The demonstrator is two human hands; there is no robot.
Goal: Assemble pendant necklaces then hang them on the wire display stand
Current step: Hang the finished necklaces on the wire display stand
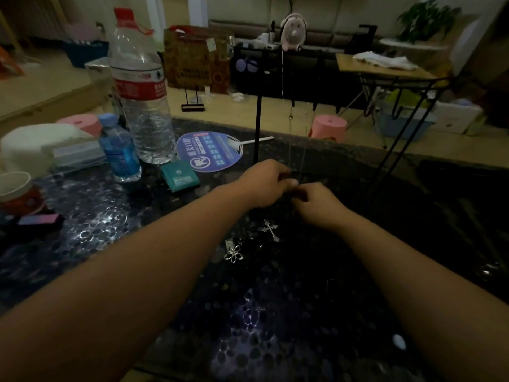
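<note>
Head view of a dark, pebble-patterned table (91, 232); both forearms reach forward and the hands meet near its middle, fingertips close together; the left hand (265, 184) has its fingers curled, thumb and forefinger pinched on something too fine and dim to make out with certainty, seemingly a thin chain (303, 150) that runs upward as a faint pale line; the right hand (316, 204) is likewise curled, its fingertips pinched just beside those of the left; what exactly it holds cannot be told in the low light; the black wire display stand (257, 119) rises directly behind the hands, one upright to the left and slanted legs to the right, with a hooked top rail from which the faint chain hangs; on the table just nearer than the hands lie two silver pendants, apart from each other: a cross pendant (271, 229) below the right hand and a flower pendant (234, 253) to its left; at the left of the table stand a large clear water bottle (140, 106) and a small blue bottle (119, 150), just beside each other; a round blue hand fan (209, 151) and a teal packet (180, 179) lie flat between the bottles and the stand.
</note>
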